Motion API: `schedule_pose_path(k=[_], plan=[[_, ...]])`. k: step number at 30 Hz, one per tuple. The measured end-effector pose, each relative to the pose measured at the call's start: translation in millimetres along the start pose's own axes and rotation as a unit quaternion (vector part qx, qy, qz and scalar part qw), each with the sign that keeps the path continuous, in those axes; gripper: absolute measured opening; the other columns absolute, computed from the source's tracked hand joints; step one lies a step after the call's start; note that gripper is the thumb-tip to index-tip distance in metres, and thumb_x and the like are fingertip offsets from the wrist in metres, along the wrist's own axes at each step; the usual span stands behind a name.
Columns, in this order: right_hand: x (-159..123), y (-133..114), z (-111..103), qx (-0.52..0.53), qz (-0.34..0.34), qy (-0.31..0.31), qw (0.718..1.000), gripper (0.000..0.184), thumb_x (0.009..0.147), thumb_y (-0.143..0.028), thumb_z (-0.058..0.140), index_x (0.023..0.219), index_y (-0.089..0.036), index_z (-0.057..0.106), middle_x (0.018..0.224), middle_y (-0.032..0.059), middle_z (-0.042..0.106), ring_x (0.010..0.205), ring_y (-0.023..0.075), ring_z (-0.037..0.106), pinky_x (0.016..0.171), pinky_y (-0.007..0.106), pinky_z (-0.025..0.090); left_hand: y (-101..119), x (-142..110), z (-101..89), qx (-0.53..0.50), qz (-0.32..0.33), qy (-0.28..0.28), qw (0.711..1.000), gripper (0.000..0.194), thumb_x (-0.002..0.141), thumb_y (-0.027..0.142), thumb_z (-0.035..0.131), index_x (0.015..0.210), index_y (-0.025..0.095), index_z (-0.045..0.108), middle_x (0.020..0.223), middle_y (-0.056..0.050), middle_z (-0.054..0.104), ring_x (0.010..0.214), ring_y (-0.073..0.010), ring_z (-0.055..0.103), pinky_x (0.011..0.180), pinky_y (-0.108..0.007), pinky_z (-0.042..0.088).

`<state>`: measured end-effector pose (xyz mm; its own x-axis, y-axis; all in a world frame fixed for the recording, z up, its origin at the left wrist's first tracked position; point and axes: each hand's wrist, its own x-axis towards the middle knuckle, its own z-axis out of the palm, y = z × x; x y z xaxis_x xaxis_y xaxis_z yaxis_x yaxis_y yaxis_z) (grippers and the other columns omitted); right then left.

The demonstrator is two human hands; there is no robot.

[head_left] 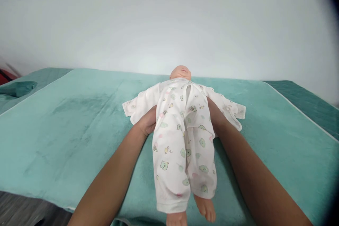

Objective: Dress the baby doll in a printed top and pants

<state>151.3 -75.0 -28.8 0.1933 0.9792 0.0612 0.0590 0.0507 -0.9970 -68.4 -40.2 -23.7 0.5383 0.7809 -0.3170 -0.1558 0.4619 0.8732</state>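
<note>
A baby doll [180, 73] lies on its back, its head toward the wall and its bare feet [206, 207] toward me. It wears a white long-sleeved top [145, 100] and white trousers [169, 159] printed with green and pink animal figures. The top's sleeves spread out to both sides, and its loose lower edges lie beside the trousers. My left hand [148, 120] reaches in against the left side of the trousers near the hips. On the other side, my right hand [214, 111] goes in behind the trousers. The fingers of both hands are hidden by the clothing.
A light green cloth [66, 123] covers the table under the doll, with darker green cloth [307, 99] at the right side. A white wall [169, 28] stands directly behind. Something red [4, 77] shows at the far left, and dark floor [23, 208] at the lower left.
</note>
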Motion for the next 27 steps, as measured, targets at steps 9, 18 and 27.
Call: schedule_pose_path(k=[9,18,27], plan=[[-5.6,2.1,1.0,0.024,0.004,0.021,0.999,0.031,0.065,-0.041,0.079,0.088,-0.022,0.072,0.093,0.0030,0.074,0.091,0.0259,0.062,0.075,0.036,0.051,-7.9,6.4,-11.1,0.050,0.038,-0.011,0.998,0.058,0.065,0.020,0.084,0.121,0.017,0.068,0.101,-0.012,0.076,0.095,-0.0287,0.071,0.082,-0.037,0.060],[-3.7,5.3,-1.3,-0.007,-0.013,0.029,0.999,0.025,0.070,-0.041,0.077,0.087,-0.023,0.071,0.094,0.0033,0.074,0.094,0.0268,0.061,0.079,0.037,0.050,-10.2,7.7,-13.4,0.074,0.044,-0.007,0.996,0.057,0.065,0.019,0.084,0.120,0.018,0.069,0.104,-0.013,0.076,0.097,-0.0296,0.071,0.082,-0.039,0.060],[-0.2,7.9,-10.2,0.045,0.032,-0.085,0.995,0.030,0.073,-0.029,0.076,0.103,-0.028,0.074,0.108,0.0038,0.075,0.096,0.0274,0.067,0.081,0.039,0.055,-11.4,9.6,-16.0,0.075,0.044,-0.007,0.996,0.054,0.067,0.024,0.083,0.120,0.019,0.069,0.104,-0.012,0.075,0.091,-0.0274,0.070,0.076,-0.036,0.060]])
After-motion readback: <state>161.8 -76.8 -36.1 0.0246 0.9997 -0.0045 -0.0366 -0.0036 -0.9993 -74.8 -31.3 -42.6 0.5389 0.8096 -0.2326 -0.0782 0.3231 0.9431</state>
